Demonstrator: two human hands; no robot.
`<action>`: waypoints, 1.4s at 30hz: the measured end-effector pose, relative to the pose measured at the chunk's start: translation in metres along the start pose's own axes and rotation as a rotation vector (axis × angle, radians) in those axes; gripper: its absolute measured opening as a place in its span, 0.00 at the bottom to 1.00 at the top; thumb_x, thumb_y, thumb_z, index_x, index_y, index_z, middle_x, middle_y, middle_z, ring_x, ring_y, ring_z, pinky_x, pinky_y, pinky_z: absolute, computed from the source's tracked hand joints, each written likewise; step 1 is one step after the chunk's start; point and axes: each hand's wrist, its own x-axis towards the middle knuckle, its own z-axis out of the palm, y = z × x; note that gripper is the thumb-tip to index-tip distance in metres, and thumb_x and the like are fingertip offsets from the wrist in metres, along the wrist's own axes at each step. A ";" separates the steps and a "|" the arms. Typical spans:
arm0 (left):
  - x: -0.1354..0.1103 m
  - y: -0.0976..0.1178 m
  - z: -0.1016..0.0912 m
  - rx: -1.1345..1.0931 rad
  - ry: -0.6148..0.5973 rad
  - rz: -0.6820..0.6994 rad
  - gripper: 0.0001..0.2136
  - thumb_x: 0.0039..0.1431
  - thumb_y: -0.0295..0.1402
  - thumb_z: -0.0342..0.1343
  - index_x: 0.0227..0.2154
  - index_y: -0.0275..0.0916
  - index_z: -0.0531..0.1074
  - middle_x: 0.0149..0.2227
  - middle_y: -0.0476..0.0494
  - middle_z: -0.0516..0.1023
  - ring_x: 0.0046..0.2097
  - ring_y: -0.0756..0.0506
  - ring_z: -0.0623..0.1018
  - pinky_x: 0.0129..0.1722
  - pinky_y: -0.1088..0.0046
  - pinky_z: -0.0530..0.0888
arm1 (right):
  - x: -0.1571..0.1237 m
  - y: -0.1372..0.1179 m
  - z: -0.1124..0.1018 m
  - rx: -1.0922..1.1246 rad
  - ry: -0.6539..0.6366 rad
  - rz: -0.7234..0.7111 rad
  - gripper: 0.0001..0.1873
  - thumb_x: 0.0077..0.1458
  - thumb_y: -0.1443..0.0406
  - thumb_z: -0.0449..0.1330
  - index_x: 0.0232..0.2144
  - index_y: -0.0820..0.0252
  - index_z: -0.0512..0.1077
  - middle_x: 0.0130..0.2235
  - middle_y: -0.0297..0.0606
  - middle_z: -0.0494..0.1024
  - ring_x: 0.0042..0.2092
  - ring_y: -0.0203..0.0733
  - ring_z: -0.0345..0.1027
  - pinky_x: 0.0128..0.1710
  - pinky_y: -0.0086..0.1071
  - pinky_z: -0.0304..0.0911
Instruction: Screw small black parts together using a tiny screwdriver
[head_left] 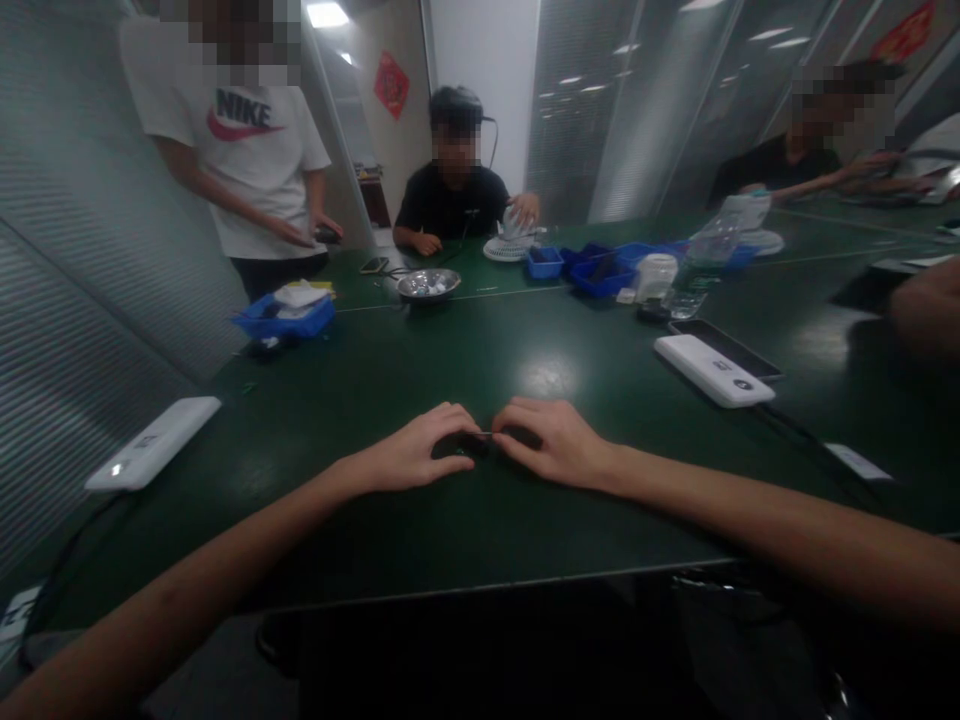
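My two hands meet low over the green tabletop (405, 370), near its front edge. A small dark object (474, 444) sits between the thumb and curled fingers of my left hand (420, 447); its kind is too blurred to make out. Opposite, my right hand (559, 440) has thumb and fingertips pinched on a thin, pale, rod-like piece (486, 434). That piece bridges the short gap between the hands and points at the dark object. Its far ends are hidden by my fingers.
White power banks (154, 445) with cables lie on both sides, the right one beside a phone (724, 348). Further back are a metal bowl (429, 287), blue bins (600, 275), a plastic bottle (697, 270) and a blue tray (289, 320). Several people are around the table.
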 end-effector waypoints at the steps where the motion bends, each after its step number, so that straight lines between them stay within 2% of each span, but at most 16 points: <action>1: 0.000 -0.003 -0.001 -0.010 -0.005 0.004 0.12 0.67 0.37 0.58 0.51 0.41 0.73 0.49 0.40 0.74 0.52 0.42 0.72 0.54 0.62 0.70 | 0.000 0.000 0.000 -0.002 0.001 -0.001 0.10 0.67 0.60 0.56 0.42 0.59 0.73 0.38 0.38 0.76 0.33 0.36 0.68 0.33 0.30 0.59; 5: -0.001 -0.022 -0.008 -0.016 -0.005 0.013 0.11 0.67 0.38 0.59 0.49 0.41 0.75 0.47 0.41 0.74 0.51 0.43 0.73 0.51 0.65 0.70 | -0.001 0.001 -0.001 -0.001 0.011 -0.007 0.09 0.67 0.61 0.56 0.43 0.59 0.73 0.38 0.37 0.77 0.33 0.36 0.68 0.33 0.30 0.59; 8: -0.007 -0.047 -0.025 0.035 0.048 -0.043 0.13 0.67 0.40 0.58 0.50 0.41 0.75 0.48 0.40 0.75 0.50 0.42 0.74 0.51 0.64 0.71 | -0.002 0.001 -0.001 0.006 0.009 -0.002 0.10 0.67 0.61 0.56 0.43 0.59 0.73 0.39 0.38 0.77 0.33 0.36 0.68 0.34 0.30 0.60; 11: -0.023 -0.080 -0.055 0.118 0.136 -0.182 0.15 0.65 0.43 0.58 0.49 0.41 0.75 0.48 0.40 0.75 0.49 0.42 0.74 0.49 0.64 0.71 | -0.002 0.001 -0.002 0.017 0.002 -0.003 0.10 0.67 0.60 0.56 0.43 0.60 0.73 0.40 0.38 0.77 0.34 0.36 0.68 0.34 0.30 0.60; 15: -0.058 -0.123 -0.101 0.208 0.212 -0.397 0.22 0.60 0.52 0.59 0.48 0.39 0.77 0.48 0.40 0.76 0.48 0.40 0.75 0.48 0.65 0.72 | -0.002 0.001 -0.003 0.024 -0.011 -0.003 0.10 0.67 0.61 0.56 0.43 0.60 0.73 0.40 0.38 0.77 0.33 0.35 0.68 0.33 0.30 0.60; 19: -0.090 -0.148 -0.133 0.171 0.213 -0.579 0.27 0.53 0.55 0.62 0.49 0.41 0.78 0.50 0.41 0.76 0.51 0.39 0.74 0.51 0.65 0.71 | -0.002 0.001 -0.002 0.025 -0.003 -0.006 0.11 0.67 0.60 0.55 0.43 0.60 0.73 0.40 0.38 0.77 0.33 0.35 0.68 0.33 0.30 0.60; 23: -0.104 -0.158 -0.148 0.172 0.195 -0.720 0.30 0.46 0.54 0.66 0.50 0.41 0.78 0.48 0.40 0.79 0.49 0.38 0.76 0.49 0.66 0.72 | -0.001 0.000 -0.003 0.028 -0.007 -0.009 0.11 0.68 0.59 0.55 0.43 0.60 0.73 0.40 0.38 0.77 0.33 0.36 0.68 0.33 0.30 0.60; 26: -0.107 -0.160 -0.152 0.175 0.178 -0.766 0.29 0.45 0.54 0.66 0.47 0.41 0.79 0.44 0.42 0.80 0.46 0.39 0.78 0.44 0.68 0.73 | -0.001 0.000 -0.003 0.025 -0.011 0.002 0.11 0.68 0.60 0.55 0.43 0.60 0.73 0.39 0.38 0.76 0.33 0.36 0.68 0.33 0.30 0.60; 31: -0.110 -0.158 -0.156 0.187 0.113 -0.769 0.27 0.48 0.55 0.62 0.45 0.40 0.78 0.41 0.41 0.80 0.42 0.40 0.79 0.42 0.69 0.73 | -0.002 0.002 -0.001 0.023 -0.007 -0.005 0.11 0.68 0.60 0.55 0.43 0.60 0.73 0.39 0.38 0.76 0.33 0.36 0.67 0.33 0.30 0.59; 37: -0.119 -0.162 -0.161 0.224 0.112 -0.738 0.29 0.52 0.55 0.59 0.52 0.42 0.76 0.38 0.43 0.80 0.40 0.41 0.79 0.41 0.69 0.72 | -0.001 0.002 -0.002 0.032 -0.024 -0.008 0.11 0.68 0.59 0.55 0.43 0.60 0.73 0.39 0.38 0.77 0.32 0.35 0.66 0.33 0.30 0.59; 39: -0.123 -0.164 -0.165 0.254 0.120 -0.756 0.28 0.52 0.55 0.59 0.51 0.43 0.77 0.40 0.42 0.81 0.42 0.40 0.79 0.42 0.68 0.72 | -0.002 0.002 -0.003 0.031 -0.023 -0.005 0.11 0.68 0.59 0.55 0.43 0.60 0.73 0.39 0.38 0.77 0.32 0.35 0.67 0.33 0.30 0.59; 42: -0.131 -0.169 -0.171 0.339 0.158 -0.790 0.25 0.51 0.55 0.59 0.43 0.42 0.80 0.43 0.41 0.82 0.44 0.38 0.79 0.43 0.67 0.73 | -0.002 0.002 -0.003 0.038 -0.030 -0.004 0.11 0.68 0.59 0.55 0.43 0.60 0.73 0.40 0.38 0.76 0.32 0.35 0.67 0.33 0.30 0.60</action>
